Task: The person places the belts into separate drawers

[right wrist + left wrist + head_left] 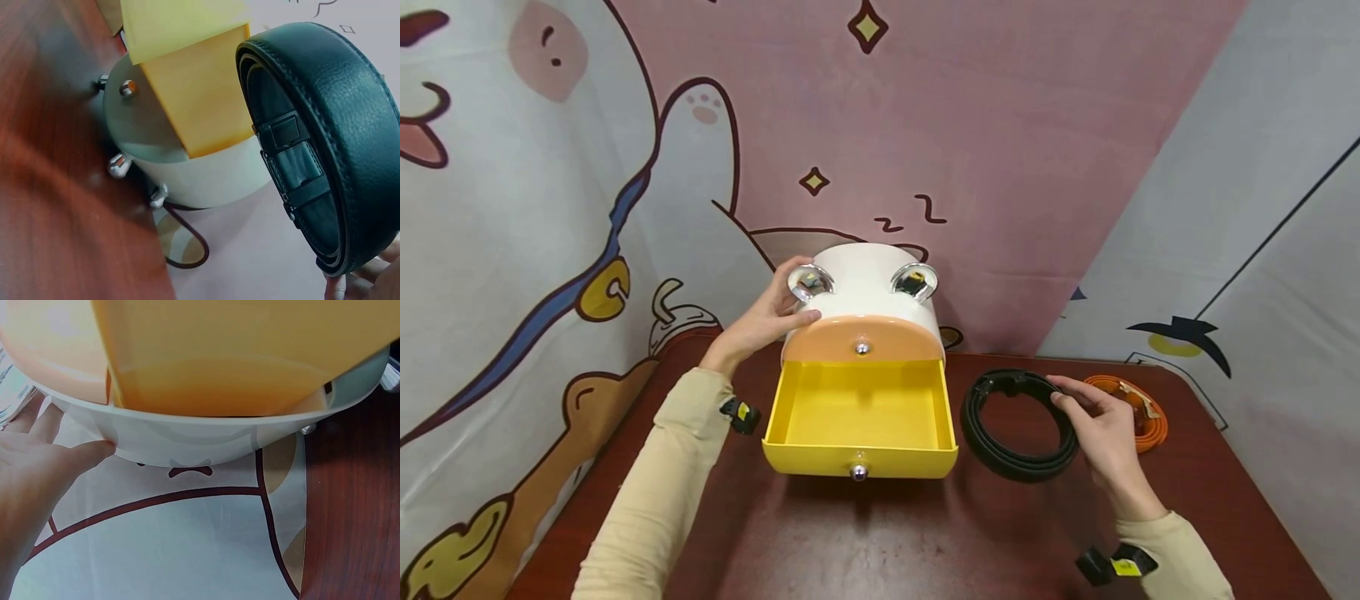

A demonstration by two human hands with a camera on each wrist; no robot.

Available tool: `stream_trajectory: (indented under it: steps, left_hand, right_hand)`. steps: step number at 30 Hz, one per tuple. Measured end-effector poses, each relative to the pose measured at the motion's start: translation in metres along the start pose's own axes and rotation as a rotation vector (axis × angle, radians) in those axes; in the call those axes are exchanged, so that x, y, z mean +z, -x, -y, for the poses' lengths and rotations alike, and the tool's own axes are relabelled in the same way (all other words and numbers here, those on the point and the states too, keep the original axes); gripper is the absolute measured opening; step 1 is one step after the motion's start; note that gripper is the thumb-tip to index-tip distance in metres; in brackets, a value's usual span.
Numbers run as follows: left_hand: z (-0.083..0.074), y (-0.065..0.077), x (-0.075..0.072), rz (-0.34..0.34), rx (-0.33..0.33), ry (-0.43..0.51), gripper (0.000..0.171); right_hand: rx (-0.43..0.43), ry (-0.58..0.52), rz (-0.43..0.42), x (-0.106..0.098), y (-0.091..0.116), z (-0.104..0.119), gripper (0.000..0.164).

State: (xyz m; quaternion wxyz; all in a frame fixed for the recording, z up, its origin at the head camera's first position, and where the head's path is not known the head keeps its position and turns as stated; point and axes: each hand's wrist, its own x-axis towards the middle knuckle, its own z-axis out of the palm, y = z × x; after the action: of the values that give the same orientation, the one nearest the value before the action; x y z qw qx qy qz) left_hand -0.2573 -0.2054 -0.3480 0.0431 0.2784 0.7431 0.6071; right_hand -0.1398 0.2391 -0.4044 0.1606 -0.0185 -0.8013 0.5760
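Note:
A small white drawer box (865,279) with silver ring-shaped ears stands at the back of the table. Its yellow lower drawer (859,461) is pulled out and holds nothing, while the peach upper drawer (827,339) is closed. Against the box's left side rests my left hand (767,312), thumb and fingers spread along the white shell (187,440). My right hand (1101,429) pinches a coiled black leather belt (1018,467) at its right edge, holding it up just right of the drawer. In the right wrist view the belt's buckle (294,156) shows inside the coil.
Behind my right hand, a coiled orange belt (1153,425) lies on the dark red table (865,550). A cloth (1000,167) with cartoon figures hangs right behind the box and along both sides.

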Motion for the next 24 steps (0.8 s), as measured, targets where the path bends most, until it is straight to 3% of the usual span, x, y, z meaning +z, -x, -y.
stream_trajectory:
  steps: [4, 14, 19, 24]
  left_hand:
    - [0.001, -0.001, 0.000, 0.006, 0.019, 0.007, 0.074]
    - [0.001, 0.000, -0.001, -0.001, -0.009, 0.003, 0.074]
    - [0.000, -0.001, 0.000, 0.010, 0.026, 0.012, 0.074]
    - [0.000, -0.001, 0.000, 0.008, 0.019, 0.011, 0.073]
  right_hand:
    - [-0.025, 0.000, 0.019, 0.000, -0.004, 0.011, 0.028]
    - [-0.073, 0.061, 0.061, 0.009, -0.014, 0.028, 0.029]
    - [-0.089, 0.041, 0.072, 0.018, -0.017, 0.033, 0.028]
    - [-0.105, -0.007, 0.080, 0.026, -0.019, 0.039, 0.026]
